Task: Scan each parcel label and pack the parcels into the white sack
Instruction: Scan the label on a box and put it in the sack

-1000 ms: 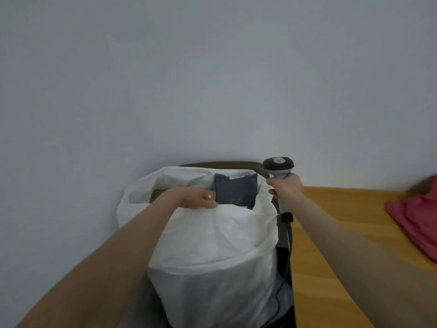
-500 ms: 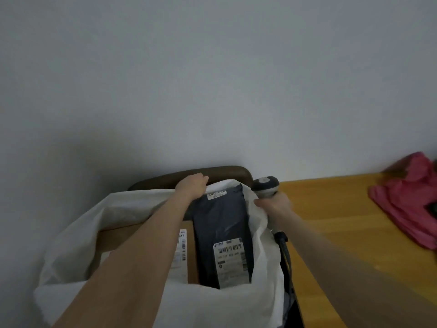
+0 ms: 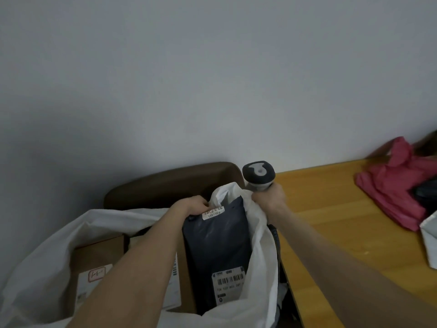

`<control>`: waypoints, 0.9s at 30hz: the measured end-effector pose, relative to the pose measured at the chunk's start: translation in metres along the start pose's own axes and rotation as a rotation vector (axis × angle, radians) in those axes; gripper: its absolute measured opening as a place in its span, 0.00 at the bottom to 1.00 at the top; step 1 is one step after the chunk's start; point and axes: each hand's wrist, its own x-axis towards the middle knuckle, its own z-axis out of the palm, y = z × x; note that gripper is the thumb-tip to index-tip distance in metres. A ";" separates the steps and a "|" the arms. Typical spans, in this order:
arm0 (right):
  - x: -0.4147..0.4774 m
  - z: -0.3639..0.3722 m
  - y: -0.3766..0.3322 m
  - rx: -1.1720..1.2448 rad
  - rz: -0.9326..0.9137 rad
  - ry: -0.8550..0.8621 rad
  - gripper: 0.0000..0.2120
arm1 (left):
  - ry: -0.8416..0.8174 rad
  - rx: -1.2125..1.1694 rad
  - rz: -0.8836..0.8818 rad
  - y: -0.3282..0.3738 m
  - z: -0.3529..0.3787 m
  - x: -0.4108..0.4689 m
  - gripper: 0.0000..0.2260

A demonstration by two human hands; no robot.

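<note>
The white sack point(image 3: 42, 263) gapes open at lower left. Inside it stands a dark blue parcel point(image 3: 215, 245) with a barcode label near its bottom and a small sticker at its top. My left hand point(image 3: 191, 205) grips the parcel's top edge. Beside the parcel, cardboard boxes point(image 3: 94, 259) with labels lie in the sack, partly hidden by my left forearm. My right hand point(image 3: 269, 197) holds the grey barcode scanner point(image 3: 259, 175) by its handle and also pinches the sack's right rim.
A brown chair back point(image 3: 170, 183) rises behind the sack against the grey wall. To the right is a wooden table point(image 3: 335, 223) with a pink cloth point(image 3: 395, 183) and a white parcel point(image 3: 429, 242) at its far right edge.
The view has tilted down and closer, showing the sack's inside. My left hand went from the sack's front rim to the dark parcel's top. The parcel sits deeper in the sack.
</note>
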 end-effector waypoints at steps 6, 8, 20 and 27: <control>-0.005 -0.019 -0.002 0.105 -0.040 0.076 0.05 | 0.461 -0.106 0.079 0.015 -0.005 -0.015 0.10; -0.006 -0.030 -0.002 0.086 -0.052 0.117 0.05 | 0.674 -0.093 0.084 0.029 -0.022 -0.034 0.08; -0.035 -0.043 -0.055 -0.219 -0.238 0.004 0.06 | 0.584 -0.242 0.135 -0.016 -0.059 -0.100 0.15; -0.049 0.014 -0.094 -0.453 -0.389 -0.113 0.07 | 0.361 0.115 -0.072 -0.086 -0.057 -0.088 0.19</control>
